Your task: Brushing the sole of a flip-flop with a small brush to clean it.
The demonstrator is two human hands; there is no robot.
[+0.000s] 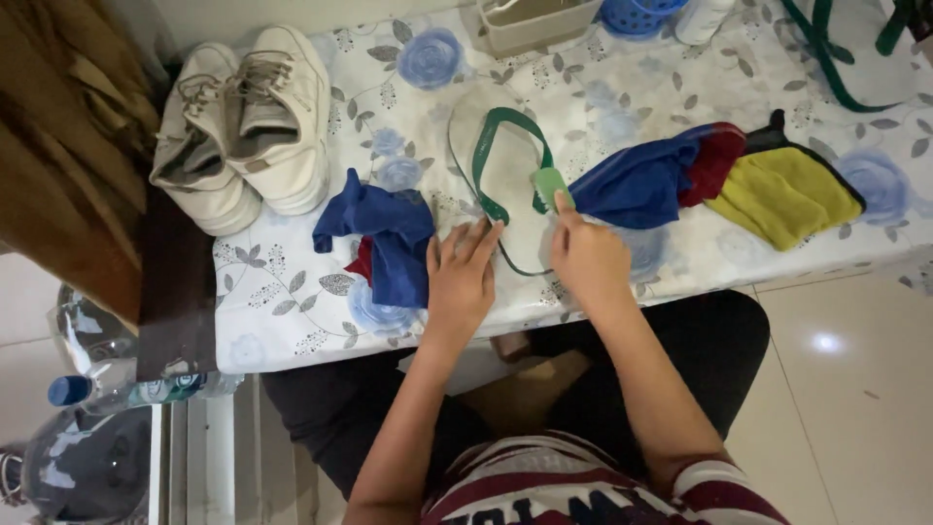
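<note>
A flip-flop (pixel 505 185) with a see-through sole and green straps lies on the floral tablecloth (pixel 292 292). My left hand (pixel 460 277) rests flat on the sandal's near left edge, fingers spread. My right hand (pixel 583 255) pinches a small light-green piece (pixel 550 185) and presses it against the sole by the strap. A crumpled blue and red cloth (pixel 384 238) lies just left of my left hand. Another cloth, blue, red and yellow with black edging (pixel 719 180), lies to the right of my right hand.
A pair of white sneakers (pixel 243 126) stands at the table's left. A beige basket (pixel 535 21) and a blue basket (pixel 637 15) sit at the far edge, with green straps (pixel 826 58) at far right. Plastic bottles (pixel 97 389) stand on the floor at left.
</note>
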